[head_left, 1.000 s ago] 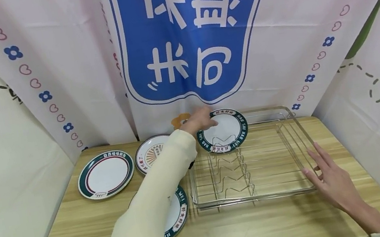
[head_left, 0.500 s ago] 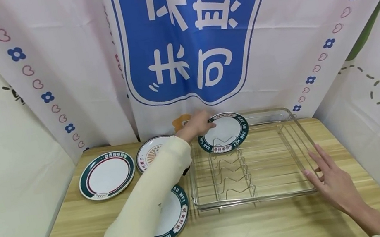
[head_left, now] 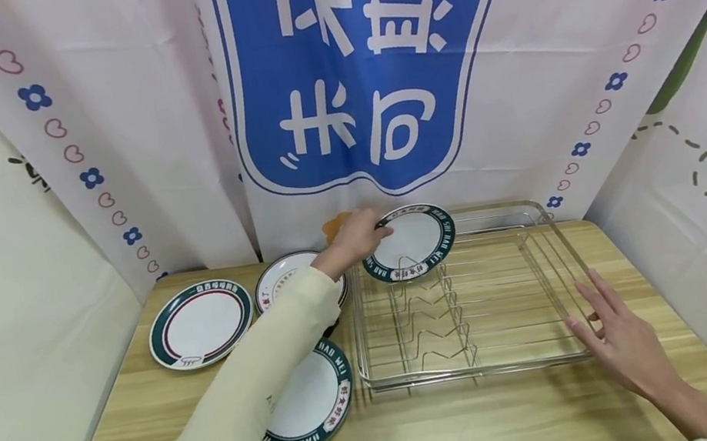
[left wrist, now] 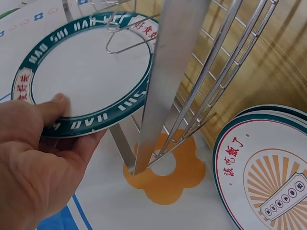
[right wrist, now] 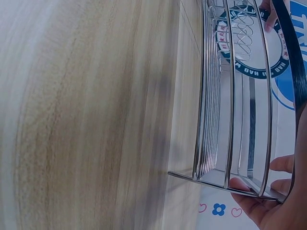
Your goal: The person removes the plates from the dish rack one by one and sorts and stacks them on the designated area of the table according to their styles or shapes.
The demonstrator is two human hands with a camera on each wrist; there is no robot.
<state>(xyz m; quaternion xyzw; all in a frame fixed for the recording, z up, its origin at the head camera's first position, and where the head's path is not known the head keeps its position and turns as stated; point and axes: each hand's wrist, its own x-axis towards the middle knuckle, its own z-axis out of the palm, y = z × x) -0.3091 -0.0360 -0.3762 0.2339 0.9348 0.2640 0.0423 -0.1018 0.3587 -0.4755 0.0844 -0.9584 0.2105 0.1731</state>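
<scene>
My left hand (head_left: 357, 239) pinches the left edge of a white plate (head_left: 408, 241) with a dark green lettered rim. In the left wrist view its thumb (left wrist: 56, 106) lies on the plate's face, with fingers beneath. The plate leans face up at the back left of a wire dish rack (head_left: 505, 289), overlapping the rearmost of its zigzag dividers. At the rack's right end, my right hand (head_left: 626, 339) holds the frame near the front corner. The right wrist view shows its fingers (right wrist: 283, 184) around the end bars.
Left of the rack, a similar green-rimmed plate (head_left: 309, 399) lies partly under my left sleeve. Behind it are plates with a sunburst print (left wrist: 283, 172); a red-ringed plate (head_left: 202, 324) lies farther left. A printed cloth (head_left: 524, 67) hangs behind the wooden table (head_left: 501, 430).
The plate in my left hand has shifted slightly left and tipped flatter. My left forearm has moved left, uncovering more of the front plate. My right hand stays on the rack.
</scene>
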